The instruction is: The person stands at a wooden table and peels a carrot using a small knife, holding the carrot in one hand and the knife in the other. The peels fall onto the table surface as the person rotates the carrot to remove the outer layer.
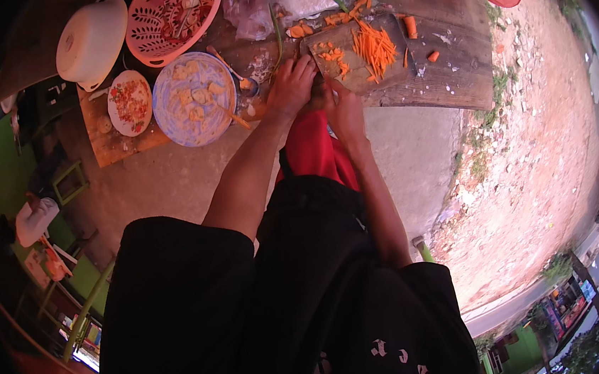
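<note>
At upper left of the frame, a white two-handled basin (pixel 91 43) leans beyond a plate (pixel 113 112) of chopped red-orange bits and a pink perforated basket (pixel 142 38); a pale, blue-tinged mixing bowl (pixel 165 122) of thick paste keeps its spoon inside, probably for ready stirring; at upper centre, the left hand (pixel 293 86) bends at the cutting board (pixel 358 82)'s near-left corner, perhaps steadying something; the right hand (pixel 344 112) curls beside it, what either grips I cannot tell; julienned carrot (pixel 375 48) lies heaped on the board, likely pushed aside for working room; a carrot stub (pixel 410 27) sits rightward on the wooden surface (pixel 460 73); pale lettering marks the black shirt (pixel 309 293), lower centre, only partly visible.
</note>
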Available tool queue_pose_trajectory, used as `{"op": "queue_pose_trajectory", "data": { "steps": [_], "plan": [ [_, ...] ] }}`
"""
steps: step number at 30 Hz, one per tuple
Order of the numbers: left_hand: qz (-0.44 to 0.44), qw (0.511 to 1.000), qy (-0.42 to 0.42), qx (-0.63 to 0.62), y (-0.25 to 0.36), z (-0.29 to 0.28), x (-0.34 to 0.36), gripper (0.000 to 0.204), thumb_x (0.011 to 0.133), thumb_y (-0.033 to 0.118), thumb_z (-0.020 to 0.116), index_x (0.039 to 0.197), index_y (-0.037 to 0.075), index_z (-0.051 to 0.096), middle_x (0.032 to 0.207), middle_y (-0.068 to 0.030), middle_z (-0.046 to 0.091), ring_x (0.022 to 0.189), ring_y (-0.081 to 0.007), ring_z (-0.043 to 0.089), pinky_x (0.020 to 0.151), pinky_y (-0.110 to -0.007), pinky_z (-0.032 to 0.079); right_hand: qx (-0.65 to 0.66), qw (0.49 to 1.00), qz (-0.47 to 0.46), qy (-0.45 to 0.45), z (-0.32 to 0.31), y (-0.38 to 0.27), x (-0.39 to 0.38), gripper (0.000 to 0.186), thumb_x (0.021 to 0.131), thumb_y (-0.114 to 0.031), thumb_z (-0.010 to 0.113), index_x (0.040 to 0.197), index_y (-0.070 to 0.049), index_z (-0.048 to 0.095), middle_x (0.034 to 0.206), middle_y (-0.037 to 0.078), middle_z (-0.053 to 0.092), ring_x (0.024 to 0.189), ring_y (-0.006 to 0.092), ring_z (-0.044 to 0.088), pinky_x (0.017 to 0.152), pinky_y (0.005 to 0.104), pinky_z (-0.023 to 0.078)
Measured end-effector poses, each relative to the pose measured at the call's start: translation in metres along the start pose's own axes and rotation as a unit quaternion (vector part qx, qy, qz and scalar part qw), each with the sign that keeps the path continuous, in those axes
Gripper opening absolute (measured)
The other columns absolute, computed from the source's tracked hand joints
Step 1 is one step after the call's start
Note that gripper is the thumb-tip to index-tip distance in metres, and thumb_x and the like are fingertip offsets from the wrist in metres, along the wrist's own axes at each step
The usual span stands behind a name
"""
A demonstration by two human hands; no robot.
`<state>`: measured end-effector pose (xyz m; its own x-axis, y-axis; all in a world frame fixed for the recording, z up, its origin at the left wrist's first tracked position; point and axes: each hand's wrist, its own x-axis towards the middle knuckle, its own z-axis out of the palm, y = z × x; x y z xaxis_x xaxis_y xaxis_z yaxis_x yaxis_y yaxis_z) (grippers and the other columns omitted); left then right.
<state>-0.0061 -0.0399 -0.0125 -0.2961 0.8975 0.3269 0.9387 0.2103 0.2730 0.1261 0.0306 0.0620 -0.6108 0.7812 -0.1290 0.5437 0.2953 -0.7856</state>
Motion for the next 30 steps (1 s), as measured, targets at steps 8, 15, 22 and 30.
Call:
{"op": "queue_pose_trajectory", "data": {
  "steps": [8, 15, 22, 30],
  "plan": [
    [-0.003, 1.0, -0.012, -0.013, 0.001, -0.004, -0.001, 0.02, 0.087, 0.011, 0.064, 0.106, 0.005, 0.066, 0.117, -0.0073, 0.058, 0.098, -0.0272, 0.054, 0.088, -0.037, 0.048, 0.017, 0.997, 0.061, -0.041, -0.014, -0.014, -0.012, 0.029, 0.097, -0.017, 0.059, 0.12, -0.002, 0.069, 0.098, 0.031, 0.068, 0.096, 0.0457, 0.066, 0.08, 0.0467, 0.054],
    [-0.008, 0.999, -0.003, -0.044, 0.002, -0.009, 0.002, 0.019, 0.087, 0.008, 0.063, 0.106, 0.004, 0.064, 0.117, -0.0085, 0.057, 0.097, -0.0276, 0.054, 0.087, -0.038, 0.048, 0.028, 0.999, 0.029, -0.029, 0.001, -0.008, 0.011, 0.028, 0.098, -0.016, 0.057, 0.117, 0.001, 0.069, 0.1, 0.03, 0.068, 0.098, 0.0451, 0.066, 0.082, 0.046, 0.054],
    [-0.008, 0.999, 0.005, -0.039, 0.001, -0.004, -0.001, 0.024, 0.078, 0.006, 0.064, 0.102, 0.004, 0.062, 0.121, -0.0082, 0.058, 0.1, -0.0274, 0.055, 0.086, -0.039, 0.051, 0.007, 0.998, 0.049, -0.027, -0.002, -0.016, -0.001, 0.029, 0.097, -0.018, 0.058, 0.119, -0.002, 0.07, 0.097, 0.031, 0.068, 0.096, 0.0453, 0.066, 0.08, 0.0468, 0.054],
    [-0.005, 1.0, 0.008, -0.028, 0.001, -0.005, -0.001, 0.018, 0.084, 0.01, 0.065, 0.101, 0.005, 0.063, 0.119, -0.0066, 0.059, 0.098, -0.0255, 0.056, 0.083, -0.038, 0.051, 0.0, 1.0, 0.005, 0.008, -0.003, -0.009, -0.011, 0.028, 0.095, -0.012, 0.058, 0.117, -0.001, 0.07, 0.091, 0.029, 0.069, 0.087, 0.0441, 0.068, 0.076, 0.0489, 0.054]
  ]
}}
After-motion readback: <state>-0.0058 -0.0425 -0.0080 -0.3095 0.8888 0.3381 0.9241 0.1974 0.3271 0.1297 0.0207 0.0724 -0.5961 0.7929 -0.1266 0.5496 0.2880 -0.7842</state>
